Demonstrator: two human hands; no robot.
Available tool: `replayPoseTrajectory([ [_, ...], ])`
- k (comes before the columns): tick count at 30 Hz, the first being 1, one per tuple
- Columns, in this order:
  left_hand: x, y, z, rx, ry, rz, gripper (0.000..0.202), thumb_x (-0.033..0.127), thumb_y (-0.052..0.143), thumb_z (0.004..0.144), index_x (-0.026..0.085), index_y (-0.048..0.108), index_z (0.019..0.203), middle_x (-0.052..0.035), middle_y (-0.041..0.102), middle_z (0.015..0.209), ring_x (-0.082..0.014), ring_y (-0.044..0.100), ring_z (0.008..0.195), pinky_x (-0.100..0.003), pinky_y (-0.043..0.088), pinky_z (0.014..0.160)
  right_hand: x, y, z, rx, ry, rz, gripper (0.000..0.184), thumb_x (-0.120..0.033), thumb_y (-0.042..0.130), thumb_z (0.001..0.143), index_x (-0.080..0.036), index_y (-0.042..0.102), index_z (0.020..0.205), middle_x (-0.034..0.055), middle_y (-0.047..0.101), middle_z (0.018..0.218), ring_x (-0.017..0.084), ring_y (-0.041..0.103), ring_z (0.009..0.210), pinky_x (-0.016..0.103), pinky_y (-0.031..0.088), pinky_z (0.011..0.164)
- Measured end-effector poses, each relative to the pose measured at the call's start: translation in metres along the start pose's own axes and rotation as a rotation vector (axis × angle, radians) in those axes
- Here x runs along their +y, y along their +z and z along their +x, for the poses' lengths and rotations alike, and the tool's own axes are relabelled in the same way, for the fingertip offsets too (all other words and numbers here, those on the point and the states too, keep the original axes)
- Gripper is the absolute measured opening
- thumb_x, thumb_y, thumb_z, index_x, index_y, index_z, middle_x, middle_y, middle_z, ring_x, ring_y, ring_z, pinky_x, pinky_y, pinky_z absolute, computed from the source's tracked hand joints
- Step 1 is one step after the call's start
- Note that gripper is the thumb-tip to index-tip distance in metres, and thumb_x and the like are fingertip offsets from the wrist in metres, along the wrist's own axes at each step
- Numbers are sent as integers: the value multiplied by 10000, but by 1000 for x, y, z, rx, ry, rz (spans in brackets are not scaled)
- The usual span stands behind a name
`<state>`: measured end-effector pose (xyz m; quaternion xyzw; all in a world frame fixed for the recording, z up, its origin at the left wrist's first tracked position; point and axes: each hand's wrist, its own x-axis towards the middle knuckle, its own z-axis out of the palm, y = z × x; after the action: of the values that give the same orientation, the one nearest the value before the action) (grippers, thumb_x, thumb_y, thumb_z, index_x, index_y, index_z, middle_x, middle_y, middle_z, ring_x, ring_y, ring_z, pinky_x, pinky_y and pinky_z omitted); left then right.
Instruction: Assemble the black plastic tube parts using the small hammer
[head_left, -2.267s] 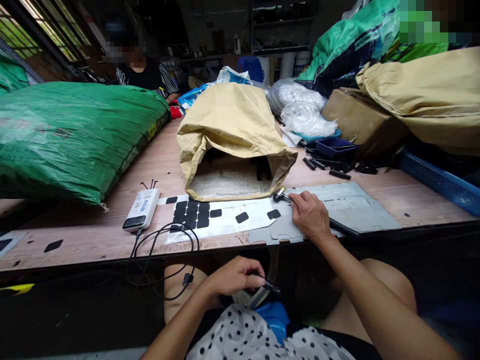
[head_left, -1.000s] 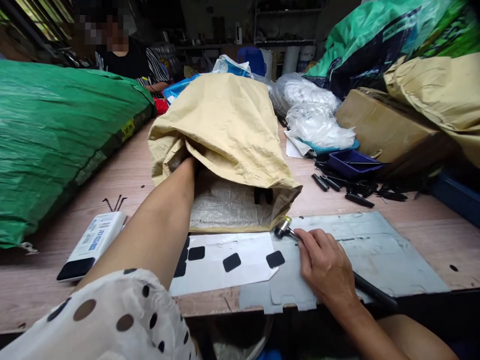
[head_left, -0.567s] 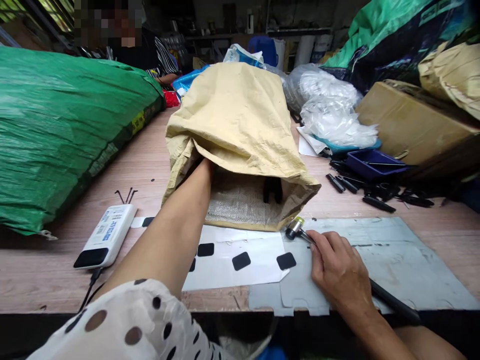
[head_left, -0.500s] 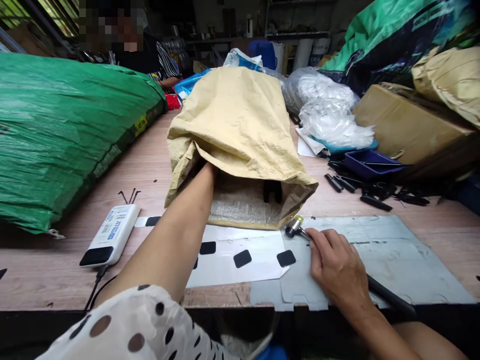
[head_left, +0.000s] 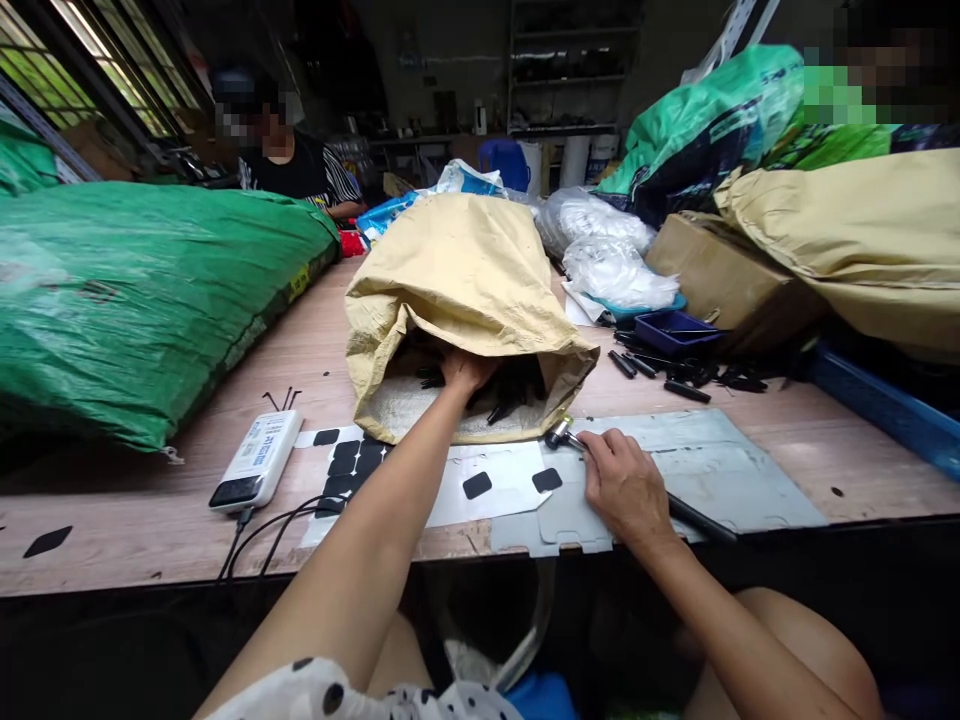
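Observation:
A tan woven sack (head_left: 465, 270) lies on the table with its mouth towards me. My left hand (head_left: 466, 370) reaches inside that mouth, its fingers hidden under the upper flap. Dark pieces (head_left: 510, 392) lie inside the sack around it; their kind is hard to make out. My right hand (head_left: 626, 480) is wrapped round a small hammer (head_left: 701, 518) with a black grip, and rests on the grey sheet (head_left: 720, 465). The hammer's head, part metal and part yellow, sits by the sack's right front corner. Black rounded patches (head_left: 477, 485) lie on a white sheet (head_left: 450, 508) below the sack.
To the left are a big green sack (head_left: 150, 300) and a white power bank (head_left: 259, 460) with cables. On the right lie black-handled pieces (head_left: 686, 391), a purple tray (head_left: 675, 330), plastic bags (head_left: 622, 275), a cardboard box (head_left: 720, 270) and a blue crate (head_left: 885, 410). A person (head_left: 292, 170) sits across the table.
My left hand has shifted to the right within the sack, and its back now shows at the mouth. The right hand still grips the hammer. The head view has tilted up and turned right.

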<state>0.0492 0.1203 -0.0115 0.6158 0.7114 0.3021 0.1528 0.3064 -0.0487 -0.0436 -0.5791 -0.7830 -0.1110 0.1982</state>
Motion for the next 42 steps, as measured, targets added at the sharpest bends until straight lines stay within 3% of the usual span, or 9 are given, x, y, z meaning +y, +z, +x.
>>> replayPoseTrajectory([
  [3,2,0,-23,11,-21,122,514,502,753,793,238,703,1230,-167,617,1341,-495,469,1303,-624,419,1025,-1,-1,0,-4,15,1,246,-198,501,962,-229,634,1166,59,584,938,222,499,916,329,324,760],
  [11,-4,-26,-61,55,12,112,557,563,725,776,344,696,1288,-132,520,1417,-447,436,1360,-592,365,1103,0,1,-1,20,20,5,244,-208,535,948,-227,651,1163,60,586,944,219,491,917,326,317,753],
  [17,-46,-55,-82,110,-32,87,446,290,543,910,244,662,1337,-93,679,1238,-274,629,1140,-389,491,1030,0,3,-1,9,34,3,249,-208,544,950,-229,657,1171,61,591,953,217,496,917,331,323,751],
  [20,-67,-56,-97,99,8,186,452,178,508,886,206,677,1304,-100,694,1232,-284,614,1159,-398,487,1037,0,2,-1,5,31,2,251,-198,553,941,-223,655,1170,65,594,954,220,500,926,330,326,752],
  [24,-77,-57,-105,46,83,295,410,241,486,942,165,689,1291,-129,690,1221,-312,584,1172,-425,463,1059,-1,1,-1,0,34,1,256,-197,563,936,-224,653,1175,64,598,966,223,504,940,330,327,755],
  [31,-80,-76,-107,-81,152,366,397,114,521,862,187,756,1174,-126,730,1104,-313,605,1092,-415,467,1002,-2,1,-1,3,38,-1,247,-197,559,939,-228,660,1162,63,598,961,222,501,931,334,319,747],
  [36,-72,-94,-127,-57,120,420,192,204,681,820,193,760,994,-110,712,1014,-332,582,1045,-428,472,915,-1,2,-1,2,43,1,255,-201,565,933,-227,656,1170,64,596,972,222,496,933,327,317,746],
  [39,-54,-95,-148,-3,181,264,159,250,729,823,214,731,977,-67,708,979,-288,581,990,-406,461,891,-1,2,-1,4,45,7,254,-202,566,933,-226,656,1168,63,595,974,222,498,933,328,321,749],
  [42,-31,-78,-168,-92,310,19,173,266,775,806,241,727,969,-22,710,953,-239,581,953,-356,454,859,0,3,-1,7,50,12,258,-201,570,931,-224,657,1172,65,596,975,223,501,939,331,328,753],
])
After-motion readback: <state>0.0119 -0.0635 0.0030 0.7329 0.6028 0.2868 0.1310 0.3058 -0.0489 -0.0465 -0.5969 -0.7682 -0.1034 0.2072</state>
